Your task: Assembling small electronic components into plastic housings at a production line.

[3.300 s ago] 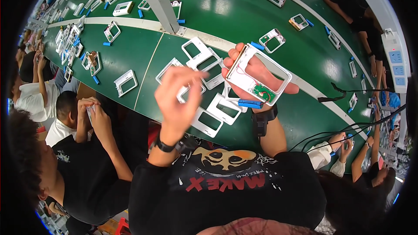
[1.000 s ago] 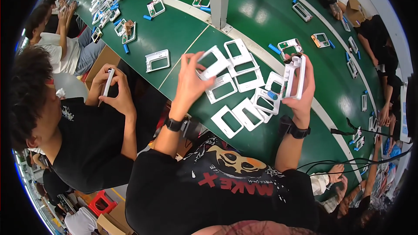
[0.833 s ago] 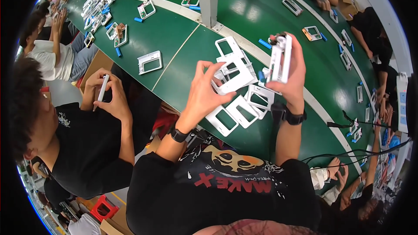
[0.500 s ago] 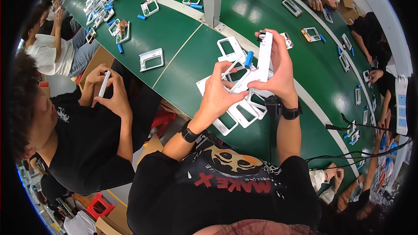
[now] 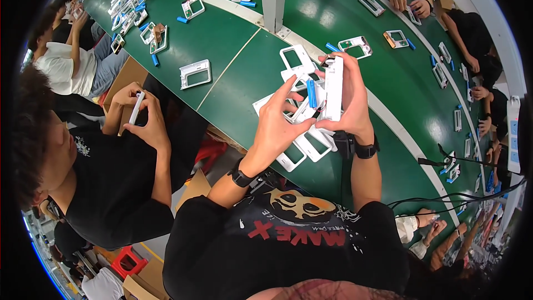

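Observation:
Above a loose pile of white plastic frames (image 5: pixel 315 145) on the green table, I hold a white plastic housing (image 5: pixel 333 91) tilted on its edge. My right hand (image 5: pixel 355 103) is closed round its far and right side, thumb at the lower end. My left hand (image 5: pixel 277 122) has curled fingers on the left of the housing, its thumb reaching the lower end; the fingertips are partly hidden. Between the hands, a blue cylindrical battery (image 5: pixel 312 94) with thin wires hangs at the housing. Both wrists wear black bands.
One white frame (image 5: pixel 195 74) lies to the left, near a table seam. Behind my hands, a curved pale rail (image 5: pixel 383 114) and a grey post (image 5: pixel 273 0) divide the table. More frames with blue batteries lie beyond. At left a co-worker's hands (image 5: pixel 145 116) hold a white part. Black cables (image 5: pixel 444 203) cross at right.
The housing has come slightly nearer and turned, showing more of its inner side. The blue battery has shifted left and down. Beyond the rail, a frame with a battery has come into view.

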`<state>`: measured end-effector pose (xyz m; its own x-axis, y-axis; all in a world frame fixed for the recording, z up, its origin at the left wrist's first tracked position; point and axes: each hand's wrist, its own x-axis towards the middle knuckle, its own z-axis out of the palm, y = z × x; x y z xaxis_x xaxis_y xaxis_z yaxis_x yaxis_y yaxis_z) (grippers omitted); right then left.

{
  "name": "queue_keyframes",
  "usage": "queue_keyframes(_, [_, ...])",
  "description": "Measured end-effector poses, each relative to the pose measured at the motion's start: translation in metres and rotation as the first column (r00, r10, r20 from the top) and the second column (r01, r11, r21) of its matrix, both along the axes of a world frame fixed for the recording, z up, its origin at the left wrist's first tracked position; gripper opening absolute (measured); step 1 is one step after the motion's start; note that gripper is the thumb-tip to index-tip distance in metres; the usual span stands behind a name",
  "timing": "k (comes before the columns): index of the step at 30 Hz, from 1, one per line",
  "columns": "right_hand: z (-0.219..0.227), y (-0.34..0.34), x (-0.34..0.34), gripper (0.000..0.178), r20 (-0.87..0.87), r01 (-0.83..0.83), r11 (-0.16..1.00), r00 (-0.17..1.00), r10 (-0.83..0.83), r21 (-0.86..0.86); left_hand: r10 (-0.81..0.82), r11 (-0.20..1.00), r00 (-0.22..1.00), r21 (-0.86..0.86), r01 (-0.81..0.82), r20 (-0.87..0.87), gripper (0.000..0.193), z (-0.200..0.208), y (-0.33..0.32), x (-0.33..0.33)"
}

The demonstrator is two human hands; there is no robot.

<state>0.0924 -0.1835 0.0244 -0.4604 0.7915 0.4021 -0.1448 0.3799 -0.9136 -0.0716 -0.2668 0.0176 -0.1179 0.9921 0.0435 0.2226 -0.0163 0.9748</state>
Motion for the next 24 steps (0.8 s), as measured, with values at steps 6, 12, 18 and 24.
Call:
queue_keyframes(6, [-0.007, -0.002, 0.003, 0.116, 0.054, -0.040, 0.996, 0.998, 0.036, 0.076, -0.044, 0.999, 0.995, -0.003, 0.044, -0.091, 0.090, -0.001, 0.001, 0.006])
queue_keyframes(12, [-0.010, -0.002, 0.007, 0.115, 0.236, 0.018, 0.985, 0.970, -0.058, 0.169, -0.012, 1.000, 0.994, 0.011, 0.013, -0.107, 0.091, -0.010, 0.008, 0.011])
queue_keyframes(18, [-0.032, 0.008, 0.015, 0.116, 0.112, 0.080, 0.990, 0.989, -0.093, 0.115, -0.019, 1.000, 0.995, -0.024, 0.016, -0.099, 0.092, -0.024, 0.015, 0.019])
queue_keyframes(24, [-0.045, 0.020, 0.021, 0.116, 0.071, 0.184, 0.973, 0.978, -0.195, 0.138, 0.003, 1.000, 0.993, -0.029, -0.006, -0.122, 0.092, -0.035, 0.021, 0.019])
